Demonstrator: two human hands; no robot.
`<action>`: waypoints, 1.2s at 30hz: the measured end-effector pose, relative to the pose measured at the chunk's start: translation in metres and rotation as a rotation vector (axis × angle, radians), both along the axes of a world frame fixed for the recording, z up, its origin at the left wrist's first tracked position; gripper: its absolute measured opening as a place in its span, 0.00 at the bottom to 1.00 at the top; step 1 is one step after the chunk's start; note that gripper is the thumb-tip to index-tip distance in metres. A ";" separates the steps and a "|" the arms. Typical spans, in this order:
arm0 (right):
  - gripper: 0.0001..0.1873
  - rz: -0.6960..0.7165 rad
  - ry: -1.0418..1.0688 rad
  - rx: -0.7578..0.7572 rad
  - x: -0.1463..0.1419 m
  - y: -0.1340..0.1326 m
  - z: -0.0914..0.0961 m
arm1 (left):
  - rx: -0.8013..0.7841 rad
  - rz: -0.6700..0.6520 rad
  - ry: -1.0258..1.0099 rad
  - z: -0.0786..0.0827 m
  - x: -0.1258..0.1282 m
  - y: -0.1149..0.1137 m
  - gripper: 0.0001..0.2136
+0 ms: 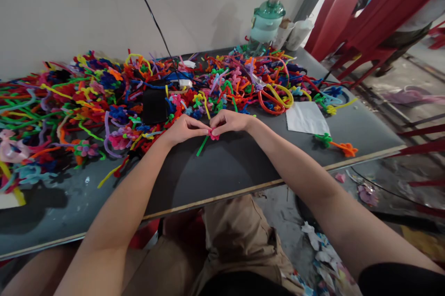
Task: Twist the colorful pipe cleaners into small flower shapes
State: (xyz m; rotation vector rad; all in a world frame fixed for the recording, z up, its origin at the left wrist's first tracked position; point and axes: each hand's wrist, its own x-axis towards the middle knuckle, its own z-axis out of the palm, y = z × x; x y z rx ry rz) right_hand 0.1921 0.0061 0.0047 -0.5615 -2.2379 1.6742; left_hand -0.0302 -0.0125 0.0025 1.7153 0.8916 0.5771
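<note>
My left hand (pixel 184 128) and my right hand (pixel 230 122) meet over the middle of the dark table (pixel 222 171). Both pinch a small pipe-cleaner flower (pixel 213 135) with a pink head. Its green stem (pixel 202 146) hangs down toward the table's surface. The fingers of both hands are closed on the pink head. Just behind the hands lies a big heap of coloured pipe cleaners and finished flowers (pixel 104 97).
A white paper sheet (pixel 306 118) lies to the right, with a green and orange flower (pixel 336 144) near it. A black box (pixel 155 105) and cable sit in the heap. A green bottle (pixel 267 20), cups (pixel 294 33) and red chairs (pixel 368 13) stand behind.
</note>
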 end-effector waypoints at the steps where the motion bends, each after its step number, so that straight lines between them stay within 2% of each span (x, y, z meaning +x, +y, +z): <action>1: 0.12 -0.004 -0.001 -0.008 0.000 0.000 0.000 | -0.006 0.005 -0.007 0.000 0.001 -0.001 0.13; 5: 0.13 -0.074 0.058 -0.074 0.001 0.002 -0.004 | -0.002 0.087 -0.168 -0.006 0.004 -0.005 0.17; 9: 0.15 -0.132 0.126 -0.115 0.003 0.006 -0.006 | 0.107 0.156 -0.294 -0.011 0.007 -0.006 0.19; 17: 0.16 -0.115 0.123 -0.152 0.003 0.007 -0.006 | 0.562 0.207 -0.144 -0.005 0.013 -0.010 0.13; 21: 0.15 -0.116 0.109 -0.165 0.003 0.007 -0.007 | 0.861 0.160 -0.007 0.000 0.006 -0.014 0.08; 23: 0.14 -0.118 0.108 -0.164 0.003 0.007 -0.007 | 0.928 0.126 0.099 0.002 0.002 -0.016 0.07; 25: 0.13 -0.134 0.110 -0.142 0.002 0.007 -0.006 | 0.929 0.118 0.179 0.003 0.000 -0.016 0.08; 28: 0.13 -0.162 0.091 -0.046 -0.001 0.004 -0.005 | 0.898 0.138 0.241 0.003 -0.001 -0.015 0.11; 31: 0.15 -0.232 0.026 0.113 -0.005 -0.003 -0.005 | 0.918 0.126 0.349 0.003 0.002 -0.014 0.14; 33: 0.14 -0.337 -0.054 0.306 -0.007 -0.008 -0.005 | 0.921 0.126 0.422 0.002 0.005 -0.015 0.14; 36: 0.09 -0.499 -0.164 0.659 -0.012 -0.016 -0.005 | 0.830 0.237 0.442 -0.001 0.012 -0.016 0.11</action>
